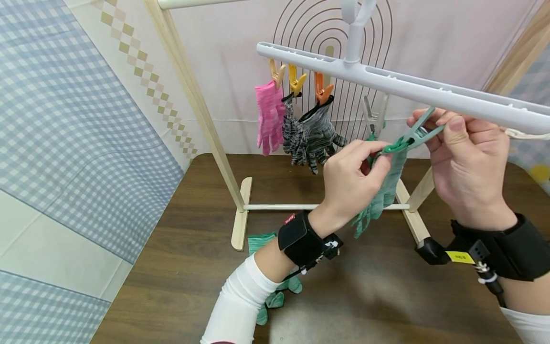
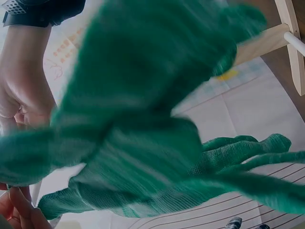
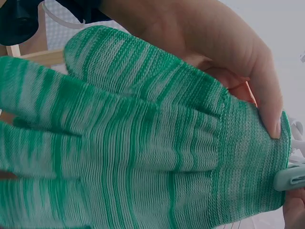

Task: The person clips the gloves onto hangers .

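Observation:
My left hand (image 1: pixel 378 154) pinches the cuff of a green striped glove (image 1: pixel 384 186) and holds it up at the jaws of a green clothespin (image 1: pixel 414 136). My right hand (image 1: pixel 444 128) pinches the pin's handles just under the white hanger bar (image 1: pixel 408 88). The glove's fingers hang down in front of the rack. In the left wrist view the green glove (image 2: pixel 143 119) is blurred and fills the frame. In the right wrist view the green glove (image 3: pixel 133 152) has a thumb pressed on its cuff beside the clothespin (image 3: pixel 290 179).
A pink glove (image 1: pixel 269 117) and grey-black gloves (image 1: pixel 311 134) hang from coloured pins further left on the bar. A grey pin (image 1: pixel 374 117) hangs bare. Another green glove (image 1: pixel 262 243) lies on the brown table (image 1: pixel 378 296) under my left forearm. The wooden rack (image 1: pixel 202 114) stands behind.

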{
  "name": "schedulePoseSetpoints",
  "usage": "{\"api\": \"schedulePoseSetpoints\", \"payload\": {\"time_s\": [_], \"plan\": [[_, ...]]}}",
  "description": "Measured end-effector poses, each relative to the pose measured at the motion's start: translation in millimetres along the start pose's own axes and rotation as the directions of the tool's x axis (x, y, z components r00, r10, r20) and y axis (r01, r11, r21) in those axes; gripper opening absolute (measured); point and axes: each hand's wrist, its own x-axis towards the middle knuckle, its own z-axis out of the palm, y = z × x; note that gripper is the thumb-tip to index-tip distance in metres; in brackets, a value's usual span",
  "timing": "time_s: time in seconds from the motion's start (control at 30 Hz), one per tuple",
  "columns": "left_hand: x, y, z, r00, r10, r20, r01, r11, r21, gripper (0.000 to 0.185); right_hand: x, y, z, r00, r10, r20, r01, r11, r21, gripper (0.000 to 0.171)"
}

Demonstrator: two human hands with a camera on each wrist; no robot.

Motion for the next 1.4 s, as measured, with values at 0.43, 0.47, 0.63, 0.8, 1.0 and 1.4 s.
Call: {"api": "schedulePoseSetpoints", "payload": {"time_s": [0.43,0.47,0.63,0.8,1.0,1.4], "plan": [[-3.0,-3.8,0.6,1.000,-0.019,0.019,0.019,1.000,-0.014,0.016,-1.7,2.1,-14.0,0.992,0.123,0.028,-0.125,0.987,0.096,0.023],[-3.1,-4.2,0.7,1.000,-0.018,0.019,0.019,1.000,-0.012,0.016,-1.8,2.2,-14.6,0.991,0.127,0.029,-0.129,0.987,0.095,0.024],[-3.8,-6.0,0.4,1.000,-0.019,0.019,0.020,1.000,-0.016,0.016,-2.6,2.7,-17.1,0.988,0.139,0.066,-0.146,0.983,0.111,0.023],[-6.1,-8.2,0.4,0.999,-0.029,0.021,0.030,0.999,-0.024,0.016,-3.8,3.2,-20.1,0.980,0.158,0.119,-0.175,0.973,0.148,0.023],[-7.1,-11.3,0.8,1.000,-0.025,0.016,0.025,0.999,-0.037,0.016,-4.5,4.4,-20.1,0.980,0.155,0.124,-0.174,0.973,0.152,0.023],[-9.2,-16.3,0.8,0.999,-0.033,0.010,0.034,0.999,-0.040,0.016,-6.6,6.0,-20.3,0.980,0.148,0.133,-0.168,0.974,0.150,0.022]]}}
